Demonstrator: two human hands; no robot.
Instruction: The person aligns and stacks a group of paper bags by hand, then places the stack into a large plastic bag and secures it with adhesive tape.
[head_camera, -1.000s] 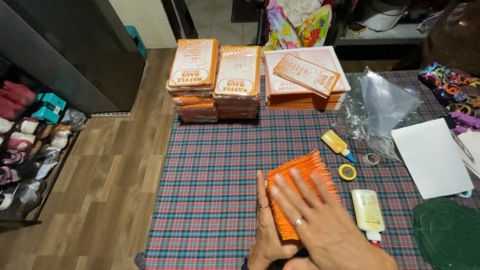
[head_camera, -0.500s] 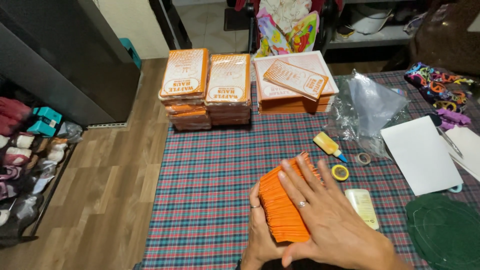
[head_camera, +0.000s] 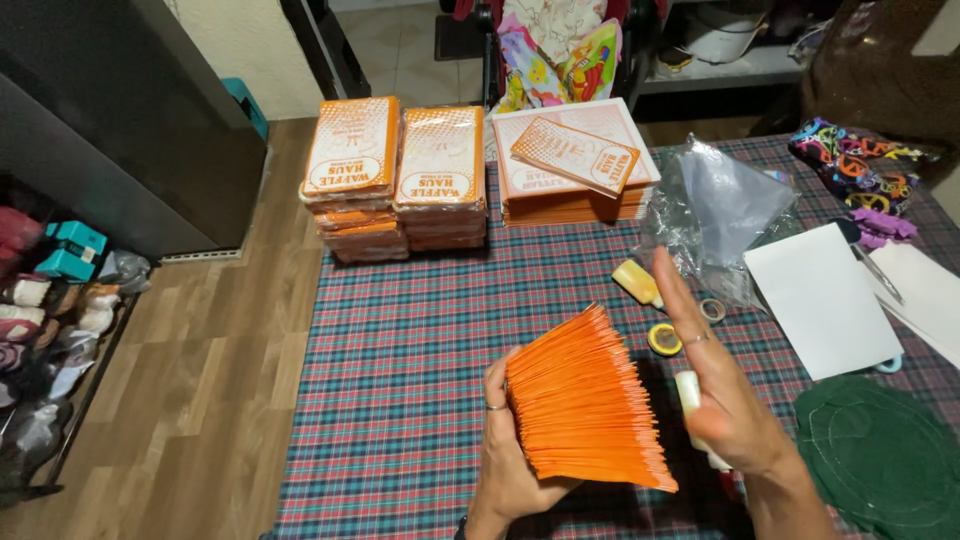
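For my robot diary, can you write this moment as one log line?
left hand: grips fanned orange stack | right hand: open, lifted beside stack | near: glue bottle, tape rolls

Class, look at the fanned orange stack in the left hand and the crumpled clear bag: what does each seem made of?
Orange stack: probably matte paper or thin card, judging by its thin, flat, crisp edges. Clear bag: likely thin plastic film, see-through, shiny and creased.

orange paper stack (head_camera: 585, 405), red-green plaid tablecloth (head_camera: 400, 340), dark green mat (head_camera: 885, 455)
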